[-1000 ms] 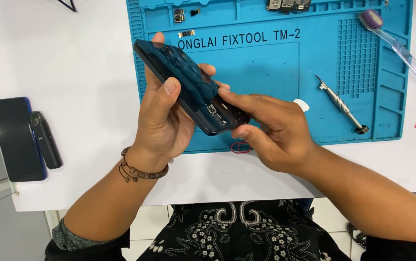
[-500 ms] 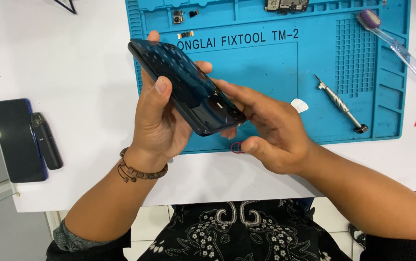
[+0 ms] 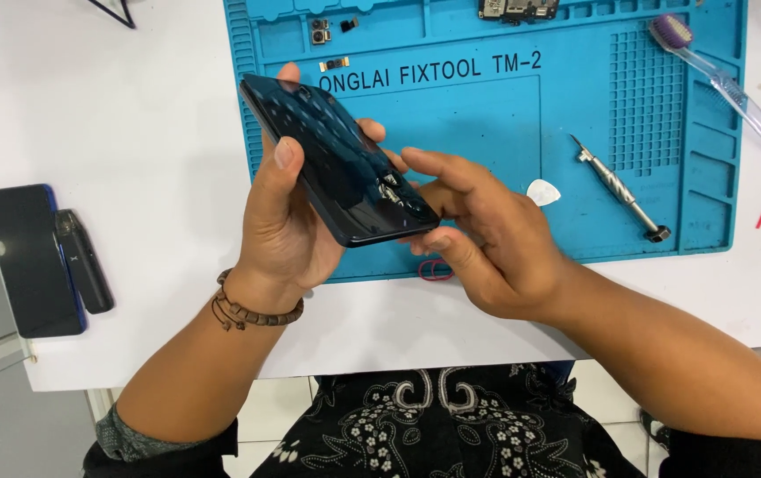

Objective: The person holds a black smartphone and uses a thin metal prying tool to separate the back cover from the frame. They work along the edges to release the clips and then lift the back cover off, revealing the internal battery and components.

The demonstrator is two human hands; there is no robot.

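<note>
1. Gripping the dark glossy slab-shaped phone (image 3: 338,173), the left hand (image 3: 288,226) now tilts it higher above the blue silicone repair mat (image 3: 487,133).
2. Right hand (image 3: 478,239) fingers pinch its lower corner, thumb slid underneath, so they've got firmer purchase.

A dark phone (image 3: 338,159) with a glossy, blue-black back is being held in the air, tilting above the left part of the blue mat (image 3: 487,133) near the surface's front edge. Its long axis is running from upper left to lower right, the far end pointing toward the mat's top left corner. The left hand (image 3: 288,230) is cradling it from beneath, while the right hand (image 3: 487,243) is touching its lower right end.
</note>
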